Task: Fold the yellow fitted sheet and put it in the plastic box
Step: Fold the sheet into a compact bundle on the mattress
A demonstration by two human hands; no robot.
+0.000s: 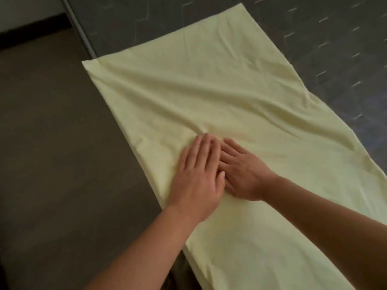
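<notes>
The yellow fitted sheet (209,97) lies spread as a long folded strip across a dark grey mattress, running from the far top to the near right. Long creases cross its middle. My left hand (199,174) lies flat on the sheet near its left edge, fingers straight and together. My right hand (243,174) lies flat beside it, its fingers partly tucked under the left hand's fingers. Both palms press the cloth. No plastic box is in view.
The grey patterned mattress (314,34) shows beyond and to the right of the sheet. Its left edge (83,36) runs diagonally from the top. A brown floor (52,132) fills the left side, with a dark skirting strip at the far left.
</notes>
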